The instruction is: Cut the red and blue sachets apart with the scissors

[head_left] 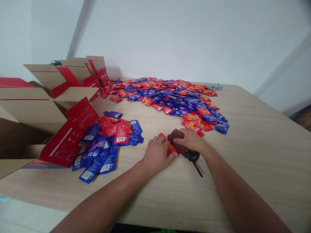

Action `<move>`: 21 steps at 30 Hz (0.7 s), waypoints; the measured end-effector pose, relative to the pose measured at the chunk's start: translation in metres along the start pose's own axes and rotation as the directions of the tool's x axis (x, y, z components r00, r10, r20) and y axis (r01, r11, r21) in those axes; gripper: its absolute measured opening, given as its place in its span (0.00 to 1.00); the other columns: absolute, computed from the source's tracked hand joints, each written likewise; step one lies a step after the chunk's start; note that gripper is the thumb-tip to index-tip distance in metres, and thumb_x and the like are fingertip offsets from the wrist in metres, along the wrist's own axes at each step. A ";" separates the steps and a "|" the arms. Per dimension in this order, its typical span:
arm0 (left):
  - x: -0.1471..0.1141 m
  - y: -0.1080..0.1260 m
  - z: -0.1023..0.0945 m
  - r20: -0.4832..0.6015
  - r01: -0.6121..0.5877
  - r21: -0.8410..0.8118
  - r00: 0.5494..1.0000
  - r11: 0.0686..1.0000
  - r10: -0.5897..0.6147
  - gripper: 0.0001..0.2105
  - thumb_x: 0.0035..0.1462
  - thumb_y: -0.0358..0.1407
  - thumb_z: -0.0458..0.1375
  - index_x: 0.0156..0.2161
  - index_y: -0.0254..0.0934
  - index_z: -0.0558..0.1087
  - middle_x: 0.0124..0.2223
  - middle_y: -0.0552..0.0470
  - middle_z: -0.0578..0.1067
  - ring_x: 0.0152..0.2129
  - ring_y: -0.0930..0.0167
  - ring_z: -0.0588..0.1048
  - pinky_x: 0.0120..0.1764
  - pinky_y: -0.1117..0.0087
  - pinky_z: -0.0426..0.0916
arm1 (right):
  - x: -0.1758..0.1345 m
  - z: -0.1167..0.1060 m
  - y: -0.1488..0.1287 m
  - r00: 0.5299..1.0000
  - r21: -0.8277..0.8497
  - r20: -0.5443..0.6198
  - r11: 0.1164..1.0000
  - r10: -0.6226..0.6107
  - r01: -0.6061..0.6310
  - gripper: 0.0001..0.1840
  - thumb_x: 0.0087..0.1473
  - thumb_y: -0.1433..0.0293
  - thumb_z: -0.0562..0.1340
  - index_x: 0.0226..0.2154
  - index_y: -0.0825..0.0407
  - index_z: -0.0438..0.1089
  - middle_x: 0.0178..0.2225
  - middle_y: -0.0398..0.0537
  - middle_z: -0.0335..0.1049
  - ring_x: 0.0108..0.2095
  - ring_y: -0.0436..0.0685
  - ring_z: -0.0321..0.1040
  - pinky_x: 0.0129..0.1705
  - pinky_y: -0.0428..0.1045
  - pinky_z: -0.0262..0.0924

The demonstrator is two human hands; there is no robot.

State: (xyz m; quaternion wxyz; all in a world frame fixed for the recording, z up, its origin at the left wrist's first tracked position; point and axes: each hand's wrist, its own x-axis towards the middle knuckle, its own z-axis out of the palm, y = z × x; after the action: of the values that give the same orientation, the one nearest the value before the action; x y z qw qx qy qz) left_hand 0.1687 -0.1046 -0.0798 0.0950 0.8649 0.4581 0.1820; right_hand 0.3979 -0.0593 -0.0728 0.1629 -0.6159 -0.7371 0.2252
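My left hand (157,152) rests on a red-and-orange sachet (171,148) on the table, its fingers bent and holding it down. In my right hand (191,139) is a dark reddish-brown hand-held tool (175,135) with a black end and a thin black strap or cord (198,170); its exact kind does not show. The tool's front lies over the same sachet and hides part of it. To the left of my left hand is a loose pile of blue and red sachets (122,132), several with barcode labels facing up.
A long heap of red and blue sachets (167,97) spreads across the back of the table (243,136). Open cardboard boxes (26,105) with red printed flaps stand along the left. A grey cloth-like item (214,86) lies behind the heap at the right, near the wall (194,35).
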 end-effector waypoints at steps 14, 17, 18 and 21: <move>-0.010 0.016 -0.004 0.123 -0.206 -0.013 0.971 0.978 0.206 0.10 0.65 0.36 0.60 0.49 0.38 0.79 0.52 0.42 0.77 0.50 0.58 0.75 0.58 0.55 0.71 | -0.006 0.000 -0.017 0.981 0.059 -0.152 0.990 -0.121 0.131 0.13 0.57 0.59 0.70 0.39 0.49 0.72 0.36 0.45 0.76 0.35 0.56 0.69 0.36 0.49 0.55; -0.013 0.020 -0.004 0.120 -0.206 0.016 0.972 0.979 0.202 0.10 0.65 0.37 0.60 0.48 0.38 0.80 0.50 0.42 0.78 0.49 0.57 0.75 0.57 0.54 0.72 | -0.010 0.005 -0.027 0.972 -0.014 -0.081 0.976 -0.220 0.219 0.09 0.58 0.63 0.68 0.38 0.50 0.71 0.36 0.46 0.75 0.35 0.56 0.67 0.36 0.49 0.52; -0.014 0.020 -0.004 0.112 -0.203 0.015 0.973 0.979 0.200 0.11 0.65 0.37 0.60 0.48 0.38 0.80 0.50 0.42 0.77 0.50 0.57 0.74 0.57 0.54 0.72 | -0.010 0.006 -0.028 0.970 -0.035 -0.071 0.972 -0.234 0.232 0.09 0.58 0.64 0.67 0.38 0.50 0.71 0.37 0.46 0.74 0.35 0.56 0.66 0.36 0.49 0.52; -0.015 0.020 -0.004 0.096 -0.199 0.011 0.976 0.980 0.198 0.12 0.65 0.38 0.59 0.49 0.38 0.80 0.50 0.43 0.77 0.51 0.58 0.74 0.57 0.55 0.72 | -0.009 0.010 -0.027 0.968 -0.075 -0.071 0.969 -0.242 0.237 0.09 0.59 0.63 0.67 0.38 0.50 0.71 0.37 0.47 0.73 0.36 0.57 0.65 0.36 0.50 0.51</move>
State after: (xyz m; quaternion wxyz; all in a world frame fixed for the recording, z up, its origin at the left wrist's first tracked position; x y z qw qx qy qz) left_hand 0.1748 -0.1283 -0.0725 0.0889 0.9149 0.3663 0.1448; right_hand 0.3720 -0.0731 -0.0667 0.1981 -0.5358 -0.8061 0.1548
